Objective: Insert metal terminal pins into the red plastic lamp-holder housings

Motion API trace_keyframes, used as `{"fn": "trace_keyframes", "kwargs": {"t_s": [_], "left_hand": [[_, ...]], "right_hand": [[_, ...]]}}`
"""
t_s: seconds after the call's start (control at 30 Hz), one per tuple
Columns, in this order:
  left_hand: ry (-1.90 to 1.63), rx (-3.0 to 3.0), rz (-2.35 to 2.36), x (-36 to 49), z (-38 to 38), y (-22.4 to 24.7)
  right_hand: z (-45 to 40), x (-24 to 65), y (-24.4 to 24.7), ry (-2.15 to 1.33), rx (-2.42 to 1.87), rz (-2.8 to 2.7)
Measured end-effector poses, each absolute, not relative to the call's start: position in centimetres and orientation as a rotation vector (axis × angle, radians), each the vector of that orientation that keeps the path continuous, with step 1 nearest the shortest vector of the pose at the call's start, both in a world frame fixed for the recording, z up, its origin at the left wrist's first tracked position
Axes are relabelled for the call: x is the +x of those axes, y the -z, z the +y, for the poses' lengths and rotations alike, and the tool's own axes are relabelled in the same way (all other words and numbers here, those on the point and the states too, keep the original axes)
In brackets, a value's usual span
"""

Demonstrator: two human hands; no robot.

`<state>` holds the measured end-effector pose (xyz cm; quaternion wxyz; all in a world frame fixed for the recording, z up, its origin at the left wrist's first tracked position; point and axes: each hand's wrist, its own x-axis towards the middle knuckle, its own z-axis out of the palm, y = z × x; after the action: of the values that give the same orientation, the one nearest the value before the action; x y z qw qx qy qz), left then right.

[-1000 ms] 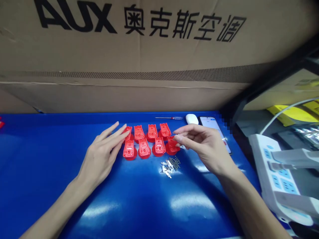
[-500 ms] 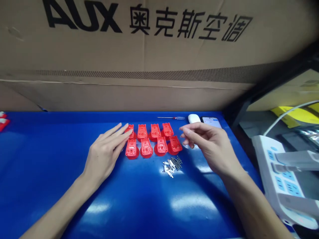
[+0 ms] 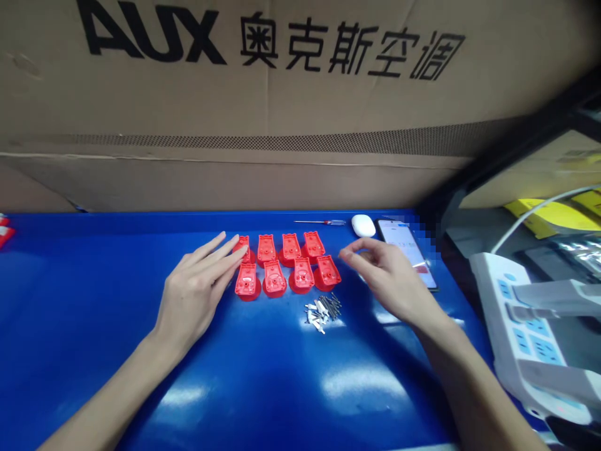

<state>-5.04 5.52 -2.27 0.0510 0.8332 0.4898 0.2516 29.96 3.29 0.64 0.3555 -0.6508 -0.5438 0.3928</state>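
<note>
Two rows of red plastic housings [image 3: 302, 275] lie on the blue table, hollow sides up, several in all. Flat and with fingers stretched out, my left hand [image 3: 200, 279] is at the left end of the rows; its fingertips overlap the far-left red housing [image 3: 244, 243]. My right hand [image 3: 387, 272] hovers just right of the rows, thumb and forefinger pinched together. Whether anything is between those fingertips cannot be made out. In front of the rows lie a small pile of dark screws [image 3: 331, 306] and small white-and-metal pieces [image 3: 317, 316].
Behind the rows lie a screwdriver [image 3: 323, 222], a white rounded case [image 3: 363, 225] and a phone [image 3: 407, 247]. A large cardboard box [image 3: 272, 113] stands along the table's back. At the right edge is a white power strip [image 3: 526, 338] with plugs in it.
My right hand has turned slightly and its thumb and forefinger have closed together. More of the phone shows behind it. The left hand and the housings stay put.
</note>
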Motion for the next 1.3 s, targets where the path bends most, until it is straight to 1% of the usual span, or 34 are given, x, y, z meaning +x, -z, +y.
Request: {"fn": "trace_keyframes", "kwargs": {"t_s": [0.1,0.23,0.37,0.6,0.97,1.3], "left_hand": [[-0.833,2.515,1.487,-4.8,5.5,1.9],[-1.032,2.416,1.476,-4.1,5.0,0.8],[-1.140,2.295,1.588,-3.8,4.5,0.0],[-1.082,2.129,1.764,-3.6,4.4,-0.2],[-1.017,2.030,1.802,-3.5,4.4,-0.1],[-0.999,2.062,1.736,-3.6,4.4,-0.2]], "right_hand": [[3.1,29.7,-0.7,-1.027,-1.742,-1.512],[2.9,29.6,-0.9,-1.033,-1.787,-1.593],[2.9,29.7,-0.8,-1.041,-1.797,-1.640],[3.1,29.8,-0.7,-1.050,-1.775,-1.686],[3.0,29.9,-0.8,-1.046,-1.755,-1.659],[3.0,29.4,-0.8,-1.138,-1.714,-1.579]]}}
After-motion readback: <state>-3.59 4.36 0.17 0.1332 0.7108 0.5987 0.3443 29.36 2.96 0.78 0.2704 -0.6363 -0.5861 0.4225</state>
